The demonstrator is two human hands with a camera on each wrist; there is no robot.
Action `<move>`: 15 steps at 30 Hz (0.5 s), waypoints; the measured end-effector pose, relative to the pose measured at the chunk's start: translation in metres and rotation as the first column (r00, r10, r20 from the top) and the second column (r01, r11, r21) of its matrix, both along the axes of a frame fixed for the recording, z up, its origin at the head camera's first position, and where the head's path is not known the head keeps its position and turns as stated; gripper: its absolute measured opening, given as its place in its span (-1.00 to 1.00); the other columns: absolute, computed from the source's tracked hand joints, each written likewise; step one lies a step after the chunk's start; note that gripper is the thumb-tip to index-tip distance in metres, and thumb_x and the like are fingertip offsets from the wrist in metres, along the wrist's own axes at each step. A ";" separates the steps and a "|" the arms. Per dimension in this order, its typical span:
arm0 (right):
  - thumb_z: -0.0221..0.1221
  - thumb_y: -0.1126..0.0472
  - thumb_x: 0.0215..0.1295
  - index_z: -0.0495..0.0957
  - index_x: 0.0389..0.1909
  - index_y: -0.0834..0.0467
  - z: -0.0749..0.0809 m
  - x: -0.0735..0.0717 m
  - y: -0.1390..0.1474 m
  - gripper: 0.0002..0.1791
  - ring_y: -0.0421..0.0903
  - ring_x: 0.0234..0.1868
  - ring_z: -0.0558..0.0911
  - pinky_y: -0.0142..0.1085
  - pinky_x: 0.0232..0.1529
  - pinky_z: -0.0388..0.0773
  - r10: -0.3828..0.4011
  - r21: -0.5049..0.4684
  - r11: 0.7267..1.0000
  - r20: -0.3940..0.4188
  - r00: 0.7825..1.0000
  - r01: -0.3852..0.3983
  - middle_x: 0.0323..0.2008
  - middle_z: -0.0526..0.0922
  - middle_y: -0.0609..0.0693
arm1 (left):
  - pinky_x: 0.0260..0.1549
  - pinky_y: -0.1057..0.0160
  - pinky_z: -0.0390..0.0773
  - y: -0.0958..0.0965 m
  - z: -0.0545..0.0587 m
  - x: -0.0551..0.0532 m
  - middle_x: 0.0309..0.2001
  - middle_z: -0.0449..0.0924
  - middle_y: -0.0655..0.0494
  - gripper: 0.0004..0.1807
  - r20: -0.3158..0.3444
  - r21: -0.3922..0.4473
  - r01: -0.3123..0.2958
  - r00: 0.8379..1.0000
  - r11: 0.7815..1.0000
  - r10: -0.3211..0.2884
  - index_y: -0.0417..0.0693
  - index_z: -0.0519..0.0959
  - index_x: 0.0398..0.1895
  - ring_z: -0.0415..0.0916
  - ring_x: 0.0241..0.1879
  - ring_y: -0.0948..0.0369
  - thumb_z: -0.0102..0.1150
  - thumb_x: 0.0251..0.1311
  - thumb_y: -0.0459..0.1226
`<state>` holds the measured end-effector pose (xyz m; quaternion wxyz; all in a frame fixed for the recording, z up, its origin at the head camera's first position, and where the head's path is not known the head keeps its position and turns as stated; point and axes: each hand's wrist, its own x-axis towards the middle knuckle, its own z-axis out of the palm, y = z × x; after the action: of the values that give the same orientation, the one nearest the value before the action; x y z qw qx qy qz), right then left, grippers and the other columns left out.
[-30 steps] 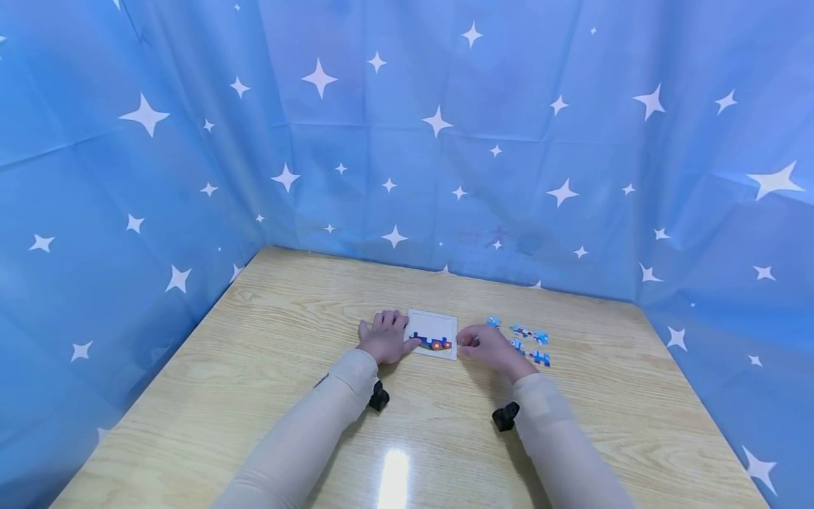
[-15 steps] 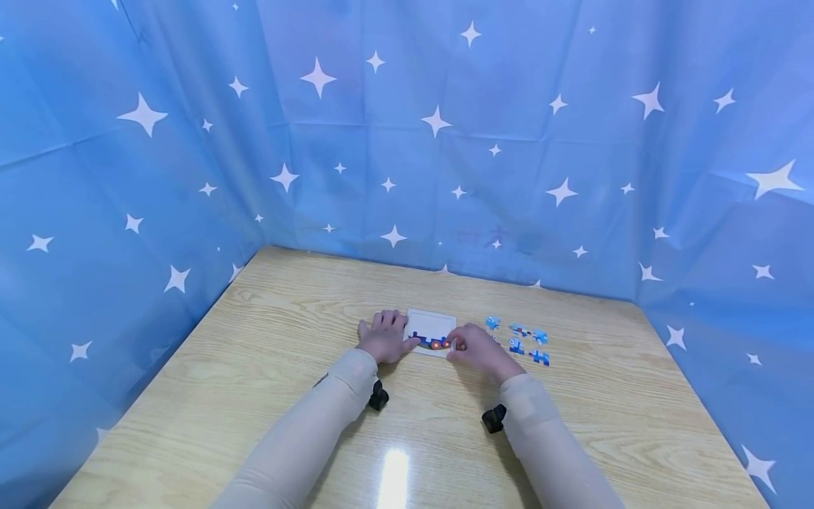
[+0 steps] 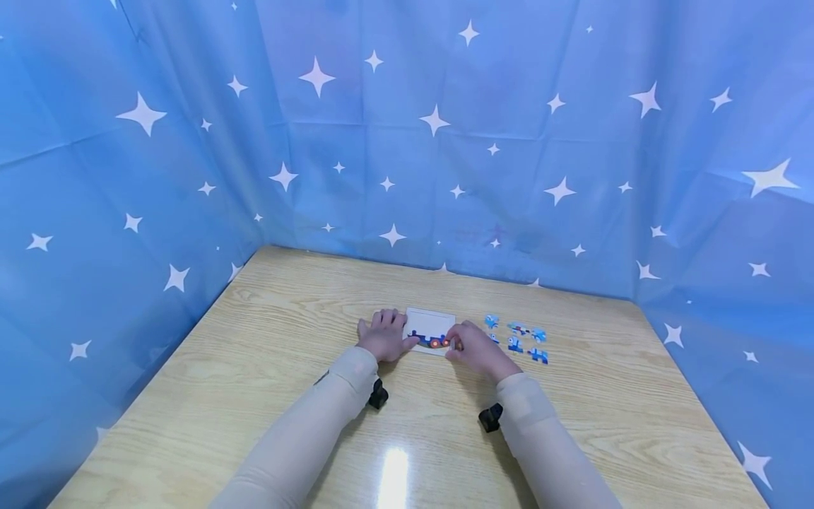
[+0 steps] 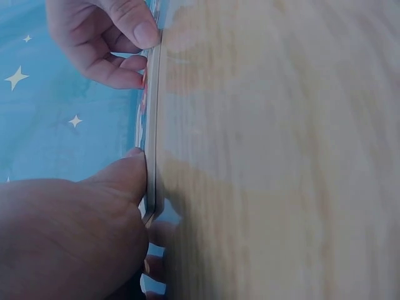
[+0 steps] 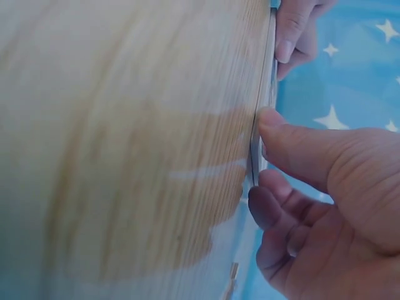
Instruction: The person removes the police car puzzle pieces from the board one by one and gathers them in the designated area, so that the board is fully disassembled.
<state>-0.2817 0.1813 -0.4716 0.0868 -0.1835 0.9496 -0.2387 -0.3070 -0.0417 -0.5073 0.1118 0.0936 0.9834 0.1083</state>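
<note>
A thin white jigsaw tray (image 3: pixel 431 322) lies on the table, with a row of joined puzzle pieces (image 3: pixel 435 343) in dark blue and orange along its near side. My left hand (image 3: pixel 384 341) rests over the tray's left edge, fingers extended, its thumb (image 4: pixel 128 172) on the near part. At the near right corner my right hand (image 3: pixel 475 349) holds the tray's edge between thumb and curled fingers. The right thumb (image 5: pixel 300 140) touches the front rim in the right wrist view. My right hand hides the row's right end.
Several loose blue puzzle pieces (image 3: pixel 516 344) lie right of the tray, partly behind the right hand. The wooden table (image 3: pixel 286 304) ends at a blue curtain (image 3: pixel 394 162) with white stars. Light glares off the table (image 3: pixel 393 477) near the front.
My right hand has moved left from beside the tray onto its near right corner and stays there. The left hand and the tray have not visibly moved.
</note>
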 end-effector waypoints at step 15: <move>0.32 0.34 0.33 0.56 -0.03 0.21 -0.001 -0.005 -0.002 -0.76 -0.06 -0.17 0.53 -0.11 -0.09 0.52 -0.033 -0.098 0.994 0.081 0.996 0.041 -0.16 0.55 0.02 | 0.34 -0.41 -0.03 -0.002 0.000 -0.001 0.59 -0.01 0.06 -0.19 -0.009 0.025 0.002 1.000 1.000 -0.002 0.25 0.13 0.61 -0.07 0.53 -0.01 -0.23 0.42 0.36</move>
<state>-0.2870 0.1790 -0.4728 0.1109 -0.1603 0.9356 -0.2945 -0.3077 -0.0436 -0.5077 0.1063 0.0966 0.9823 0.1199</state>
